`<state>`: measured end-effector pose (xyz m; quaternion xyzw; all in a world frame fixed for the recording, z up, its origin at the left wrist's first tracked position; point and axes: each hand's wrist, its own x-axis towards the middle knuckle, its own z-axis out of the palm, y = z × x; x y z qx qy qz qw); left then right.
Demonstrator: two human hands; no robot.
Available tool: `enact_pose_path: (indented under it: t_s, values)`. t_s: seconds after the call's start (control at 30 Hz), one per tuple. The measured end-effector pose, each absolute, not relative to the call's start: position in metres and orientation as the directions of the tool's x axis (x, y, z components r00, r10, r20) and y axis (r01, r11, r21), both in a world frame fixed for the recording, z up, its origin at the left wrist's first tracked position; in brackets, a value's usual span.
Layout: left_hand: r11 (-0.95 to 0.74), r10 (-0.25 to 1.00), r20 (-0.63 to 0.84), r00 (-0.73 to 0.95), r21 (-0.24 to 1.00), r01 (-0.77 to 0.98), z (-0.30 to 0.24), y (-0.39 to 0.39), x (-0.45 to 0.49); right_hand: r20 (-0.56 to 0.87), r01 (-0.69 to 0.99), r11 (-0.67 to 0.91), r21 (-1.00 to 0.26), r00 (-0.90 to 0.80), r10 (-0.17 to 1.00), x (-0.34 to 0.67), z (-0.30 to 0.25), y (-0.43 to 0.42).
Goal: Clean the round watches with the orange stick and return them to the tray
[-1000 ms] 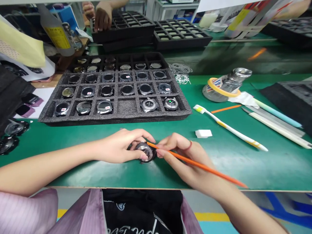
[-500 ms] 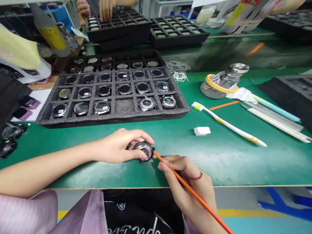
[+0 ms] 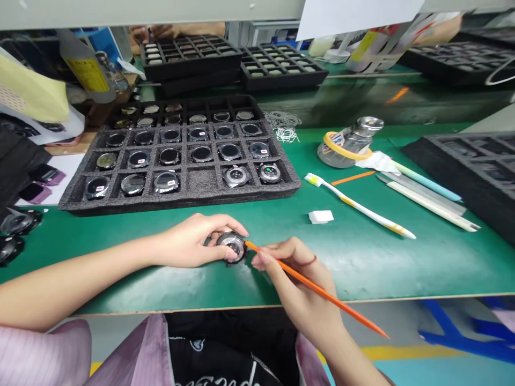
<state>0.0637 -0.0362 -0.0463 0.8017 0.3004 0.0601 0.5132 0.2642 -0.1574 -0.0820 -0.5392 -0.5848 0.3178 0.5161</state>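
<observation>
My left hand [image 3: 193, 242] grips a round watch case [image 3: 232, 246] and holds it down on the green mat [image 3: 362, 252] near the front edge. My right hand [image 3: 293, 273] pinches a thin orange stick [image 3: 322, 292] like a pen; its tip touches the right rim of the case. Behind my hands a dark foam tray [image 3: 201, 182] holds rows of round watch cases, with one cell in the front row vacant.
A toothbrush [image 3: 358, 206], a small white block [image 3: 321, 216], a second orange stick [image 3: 353, 178], long white tools [image 3: 430, 201] and a glass dispenser with a tape roll [image 3: 348, 142] lie to the right. More black trays [image 3: 475, 171] stand right and behind. Another person's hands [image 3: 161, 32] show at the back.
My right hand drew back toward the table edge with the stick, then came forward again to the case's right rim. The left hand kept its hold. The view shifted slightly.
</observation>
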Motion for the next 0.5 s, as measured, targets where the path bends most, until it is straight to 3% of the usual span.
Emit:
enact_pose_path:
  t_s: [0.27, 0.33, 0.4, 0.5]
  values:
    - [-0.214, 0.534, -0.214, 0.818, 0.902, 0.376, -0.047, -0.039, 0.061, 0.279, 0.352, 0.25, -0.902, 0.031, 0.96, 0.276, -0.076, -0.168]
    - [-0.225, 0.537, -0.21, 0.817, 0.898, 0.379, -0.046, -0.038, 0.06, 0.295, 0.365, 0.226, -0.903, 0.148, 0.944, 0.302, -0.066, -0.151]
    - [-0.252, 0.543, -0.202, 0.815, 0.886, 0.388, -0.046, -0.038, 0.059, 0.369, 0.434, 0.2, -0.878, 0.349, 0.861, 0.338, -0.054, -0.119]
    - [-0.25, 0.543, -0.201, 0.815, 0.888, 0.385, -0.046, -0.037, 0.059, 0.405, 0.484, 0.133, -0.865, 0.516, 0.755, 0.398, -0.037, -0.058]
